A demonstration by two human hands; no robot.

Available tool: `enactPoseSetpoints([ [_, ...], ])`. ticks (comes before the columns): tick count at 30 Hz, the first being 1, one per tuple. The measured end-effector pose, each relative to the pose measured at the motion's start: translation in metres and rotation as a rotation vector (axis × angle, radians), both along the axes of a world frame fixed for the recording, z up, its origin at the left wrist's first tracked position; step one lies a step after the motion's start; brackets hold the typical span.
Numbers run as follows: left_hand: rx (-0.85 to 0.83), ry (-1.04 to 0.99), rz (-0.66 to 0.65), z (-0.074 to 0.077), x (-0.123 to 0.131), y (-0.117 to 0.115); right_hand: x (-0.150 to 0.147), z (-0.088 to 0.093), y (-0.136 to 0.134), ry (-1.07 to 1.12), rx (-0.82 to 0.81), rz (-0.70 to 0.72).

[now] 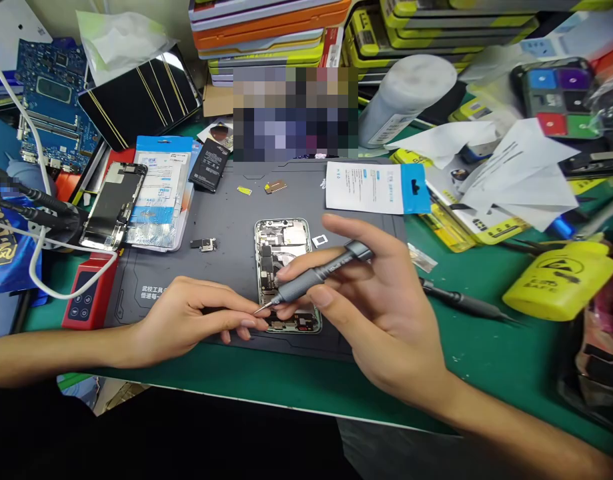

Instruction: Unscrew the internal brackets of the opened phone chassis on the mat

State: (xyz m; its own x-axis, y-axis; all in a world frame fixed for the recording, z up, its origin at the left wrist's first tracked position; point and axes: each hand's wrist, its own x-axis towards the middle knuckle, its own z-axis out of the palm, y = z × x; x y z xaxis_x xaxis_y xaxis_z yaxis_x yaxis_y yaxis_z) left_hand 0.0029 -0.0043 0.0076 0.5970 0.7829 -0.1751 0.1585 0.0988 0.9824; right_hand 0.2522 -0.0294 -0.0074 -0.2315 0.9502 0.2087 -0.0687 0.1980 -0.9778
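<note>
An opened smartphone (289, 237) lies on the dark grey work mat (226, 220), its inner parts bare. My right hand (386, 300) grips a grey precision screwdriver (311, 277), slanted so that its tip points down and left over the phone's lower left edge. Thumb and fingers of my left hand (206, 310) are pinched together at the screwdriver's tip; whatever sits between them is too small to make out. Left of the phone lies a small metal-and-black phone part (204, 245). Above the phone are a yellow piece (244, 191) and a copper-coloured bracket (276, 187).
At left stand a phone screen assembly (113, 203), a black battery (209, 163) and a red device (89, 293) with a white cable. On the right are a white-and-blue packet (366, 189), another screwdriver (461, 301) and a yellow bottle (559, 277). Stacked boxes (266, 33) line the back.
</note>
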Motion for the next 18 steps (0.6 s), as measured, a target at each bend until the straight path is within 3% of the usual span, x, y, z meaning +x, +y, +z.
enactPoseSetpoints([
  [11,-0.091,-0.019,0.01,0.0011,-0.0005,0.0003,-0.002,0.002,0.0017,0.149,-0.205,-0.012],
  [18,-0.07,-0.02,0.007,0.002,0.0005,-0.0008,-0.0014,-0.0007,0.0025,0.164,-0.179,0.018],
])
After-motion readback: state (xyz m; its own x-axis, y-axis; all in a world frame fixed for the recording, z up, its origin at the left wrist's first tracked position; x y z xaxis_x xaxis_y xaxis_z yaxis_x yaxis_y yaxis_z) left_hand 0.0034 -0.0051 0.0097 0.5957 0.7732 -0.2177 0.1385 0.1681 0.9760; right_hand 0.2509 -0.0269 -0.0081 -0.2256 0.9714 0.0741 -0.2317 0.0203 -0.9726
